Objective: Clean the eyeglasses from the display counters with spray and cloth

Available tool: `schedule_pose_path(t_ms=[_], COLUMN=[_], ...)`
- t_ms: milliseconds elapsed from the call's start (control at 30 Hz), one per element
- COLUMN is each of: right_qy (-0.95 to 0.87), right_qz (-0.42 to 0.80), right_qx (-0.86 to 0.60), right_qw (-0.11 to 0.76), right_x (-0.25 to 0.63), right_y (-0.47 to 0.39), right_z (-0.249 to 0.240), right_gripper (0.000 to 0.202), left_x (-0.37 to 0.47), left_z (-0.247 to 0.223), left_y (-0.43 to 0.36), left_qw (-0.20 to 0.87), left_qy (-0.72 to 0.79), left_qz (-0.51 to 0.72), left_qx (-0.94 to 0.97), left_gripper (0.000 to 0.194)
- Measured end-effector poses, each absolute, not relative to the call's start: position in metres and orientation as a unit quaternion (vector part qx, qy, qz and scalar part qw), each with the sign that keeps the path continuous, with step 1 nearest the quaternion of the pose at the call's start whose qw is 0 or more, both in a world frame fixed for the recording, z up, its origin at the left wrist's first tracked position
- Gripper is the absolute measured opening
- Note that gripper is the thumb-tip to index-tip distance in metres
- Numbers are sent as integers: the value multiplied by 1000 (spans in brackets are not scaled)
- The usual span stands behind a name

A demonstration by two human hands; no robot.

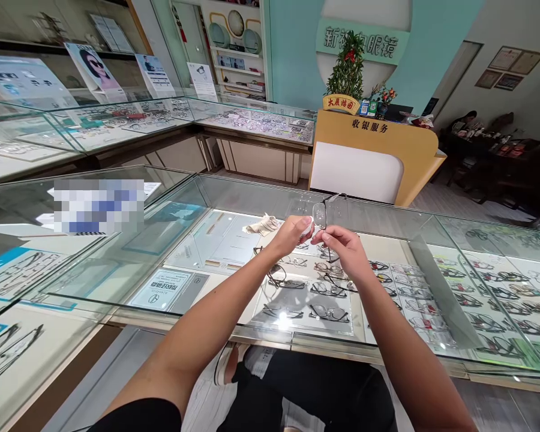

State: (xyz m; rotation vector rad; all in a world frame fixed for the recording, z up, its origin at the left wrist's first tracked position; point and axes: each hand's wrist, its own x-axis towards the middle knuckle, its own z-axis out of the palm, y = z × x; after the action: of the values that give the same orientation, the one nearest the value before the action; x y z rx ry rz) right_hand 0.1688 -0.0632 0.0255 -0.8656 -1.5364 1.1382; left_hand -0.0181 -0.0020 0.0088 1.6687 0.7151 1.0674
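The right hand (347, 249) grasps the thin-framed eyeglasses (324, 212), while the left hand (292, 234) pinches a small white piece (309, 222) beside one lens.

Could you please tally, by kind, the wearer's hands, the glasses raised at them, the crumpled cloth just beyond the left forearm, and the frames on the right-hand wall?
Left hand and right hand: 2
Raised glasses: 1
Crumpled cloth: 1
Wall frames: 4
Total: 8
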Motion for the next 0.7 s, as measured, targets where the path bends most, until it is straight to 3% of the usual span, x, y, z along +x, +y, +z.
schedule_pose_path(t_ms=[300, 533, 700], right_qy=[-521, -529, -534], right_qz=[508, 518, 498], right_qx=[-343, -334, -358], right_qw=[594, 583, 582], right_x=[175, 175, 174], right_y=[-53, -54, -53], right_z=[21, 21, 21], right_gripper=[24, 26, 31], left_x=[-11, -10, -13], left_z=[6, -7, 3], left_y=[-5, -6, -9], left_qw=[518, 471, 502], left_qy=[260, 290, 271], left_qz=[355, 303, 334], left_qx=[734, 776, 751], left_gripper=[68, 66, 65])
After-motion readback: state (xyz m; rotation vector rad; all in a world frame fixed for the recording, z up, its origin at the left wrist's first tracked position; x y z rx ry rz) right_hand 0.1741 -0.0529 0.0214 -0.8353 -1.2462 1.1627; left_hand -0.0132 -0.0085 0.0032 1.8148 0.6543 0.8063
